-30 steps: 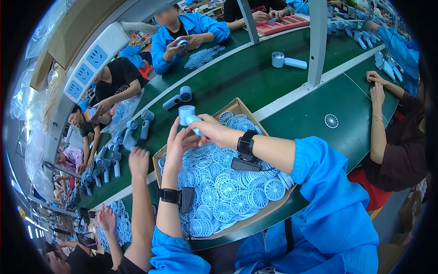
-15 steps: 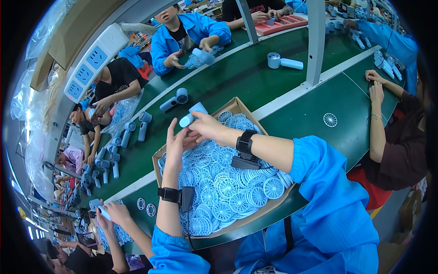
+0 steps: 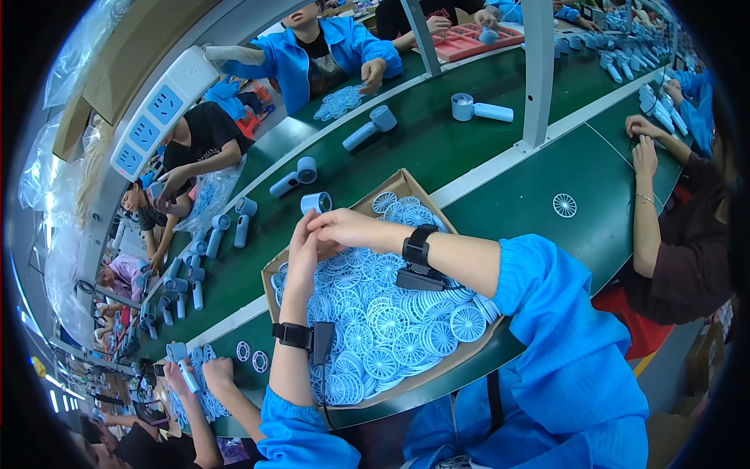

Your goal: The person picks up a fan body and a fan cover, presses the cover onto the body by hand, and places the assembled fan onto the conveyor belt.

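- Your left hand (image 3: 302, 252) and right hand (image 3: 341, 227) meet over the far left corner of the shallow brown cardboard tray (image 3: 406, 184), fingertips touching each other.
- Both hands are curled inward; whether they pinch anything between them cannot be told, since the fingers hide the spot.
- A pale blue cylindrical fan head (image 3: 316, 203) lies on the green conveyor belt (image 3: 437, 148) just beyond your fingertips, close to the tray's far edge; contact with your hands cannot be told.
- The tray is heaped with round pale blue spoked plastic fan grilles (image 3: 391, 320), piled loosely under both your forearms.
- Each of your wrists carries a black band with a small black box: the left one (image 3: 301, 336) near you, the right one (image 3: 418, 258) over the middle of the tray.
- A single white spoked grille (image 3: 564, 205) lies flat on the green table (image 3: 594, 164) to the right, well apart from the tray.
- More pale blue handheld fans (image 3: 369, 128) lie along the belt farther away.
- At the near left, another person's hand (image 3: 178, 367) holds a pale blue fan upright.
- A white power strip (image 3: 160, 109) hangs at the far left.
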A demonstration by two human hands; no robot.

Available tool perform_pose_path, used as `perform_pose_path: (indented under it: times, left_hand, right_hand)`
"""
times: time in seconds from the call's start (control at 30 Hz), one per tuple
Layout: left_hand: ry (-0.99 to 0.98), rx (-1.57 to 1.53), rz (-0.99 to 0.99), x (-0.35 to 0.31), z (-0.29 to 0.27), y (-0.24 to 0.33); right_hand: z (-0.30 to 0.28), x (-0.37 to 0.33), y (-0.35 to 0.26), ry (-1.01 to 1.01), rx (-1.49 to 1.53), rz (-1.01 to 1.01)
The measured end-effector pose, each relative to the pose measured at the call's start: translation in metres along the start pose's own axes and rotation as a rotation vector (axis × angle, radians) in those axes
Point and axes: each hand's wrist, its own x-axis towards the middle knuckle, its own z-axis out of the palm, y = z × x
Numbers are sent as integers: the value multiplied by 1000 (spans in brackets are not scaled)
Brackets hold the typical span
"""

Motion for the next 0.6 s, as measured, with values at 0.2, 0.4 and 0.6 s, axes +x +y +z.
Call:
perform_pose_path:
  times: [0.2, 0.4, 0.6]
  left_hand:
    - [-21, 78, -57, -3, 6, 4]
    - [-37, 149, -56, -3, 5, 1]
    - [-38, 195, -46, -1, 5, -1]
  right_hand:
    - [-5, 1, 2, -16, -112, 45]
    - [-7, 3, 5, -7, -147, 93]
    - [-8, 1, 2, 2, -152, 106]
